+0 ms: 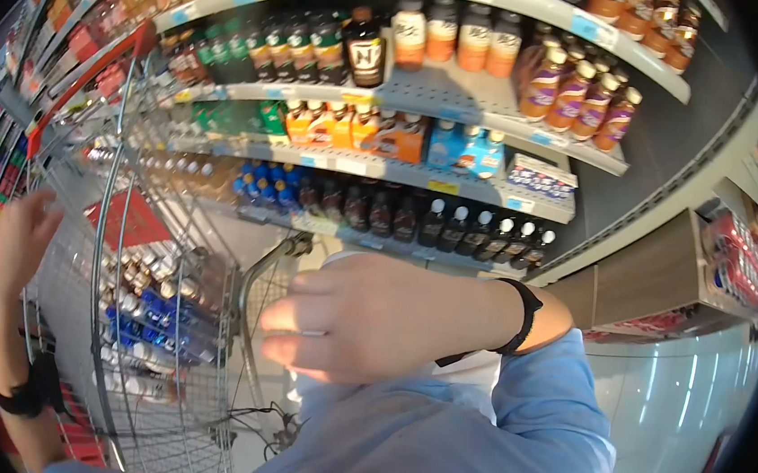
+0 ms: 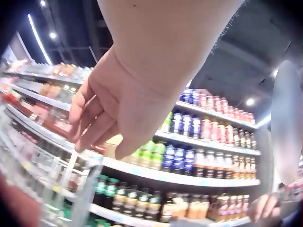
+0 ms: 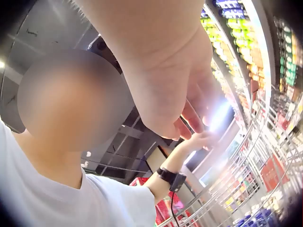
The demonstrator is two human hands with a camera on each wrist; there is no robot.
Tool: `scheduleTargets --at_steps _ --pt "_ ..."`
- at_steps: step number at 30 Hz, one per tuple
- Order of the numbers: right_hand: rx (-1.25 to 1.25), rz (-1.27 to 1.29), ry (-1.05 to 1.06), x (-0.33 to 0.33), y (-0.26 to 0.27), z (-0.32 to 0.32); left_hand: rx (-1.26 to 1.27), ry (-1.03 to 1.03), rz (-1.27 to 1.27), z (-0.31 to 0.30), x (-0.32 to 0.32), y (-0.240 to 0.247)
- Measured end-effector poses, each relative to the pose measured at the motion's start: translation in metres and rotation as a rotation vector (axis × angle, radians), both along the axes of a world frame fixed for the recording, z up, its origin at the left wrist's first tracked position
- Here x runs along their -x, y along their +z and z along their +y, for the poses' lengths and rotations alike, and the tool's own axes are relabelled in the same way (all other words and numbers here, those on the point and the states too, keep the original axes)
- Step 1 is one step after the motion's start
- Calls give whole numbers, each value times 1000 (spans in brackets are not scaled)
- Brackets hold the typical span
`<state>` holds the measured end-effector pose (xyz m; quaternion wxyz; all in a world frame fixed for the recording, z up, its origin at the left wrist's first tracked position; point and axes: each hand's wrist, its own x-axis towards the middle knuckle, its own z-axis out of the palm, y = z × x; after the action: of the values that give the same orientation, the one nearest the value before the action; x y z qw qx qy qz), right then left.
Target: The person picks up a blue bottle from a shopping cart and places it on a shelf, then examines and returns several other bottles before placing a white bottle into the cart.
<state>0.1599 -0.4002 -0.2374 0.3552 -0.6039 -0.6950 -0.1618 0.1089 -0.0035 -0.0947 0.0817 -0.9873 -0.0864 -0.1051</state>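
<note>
In the head view my right hand is raised in front of my body, its fingers loosely bent and holding nothing. My left hand is lifted over the left side of the wire cart, fingers relaxed and empty. The left wrist view shows that left hand with slack fingers hanging down. From the right wrist, the right hand has loosely bent fingers around nothing. Inside the cart lie packs of blue-capped bottles and a red item.
Curved shelves of bottled drinks stand ahead, with purple-labelled bottles at the right and a dark bottle near the middle. A wooden-sided display stands at the right. The cart's red handle is at upper left.
</note>
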Motion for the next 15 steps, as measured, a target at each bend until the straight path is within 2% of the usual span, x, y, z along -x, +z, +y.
scheduleTargets --at_steps 1,3,5,7,11,14,15 --pt "-70 -5 -35 -2 2 -7 58 -184 -65 -40 -17 4" --pt "23 -55 -103 -6 12 -32 221 -390 -32 -114 -42 -3" --pt "-8 -5 -286 -9 14 -49 275 -763 60 -159 -54 -23" --pt "-10 -2 -427 -22 13 -65 158 -1067 97 -189 -59 -49" --pt "70 113 -662 -79 4 -88 92 -1632 -34 -215 -54 -108" --pt "151 146 -842 -146 -5 -96 130 -1669 -51 -228 -33 -138" --pt "181 -13 -856 -178 -11 -100 174 -1700 -52 -226 -29 -142"
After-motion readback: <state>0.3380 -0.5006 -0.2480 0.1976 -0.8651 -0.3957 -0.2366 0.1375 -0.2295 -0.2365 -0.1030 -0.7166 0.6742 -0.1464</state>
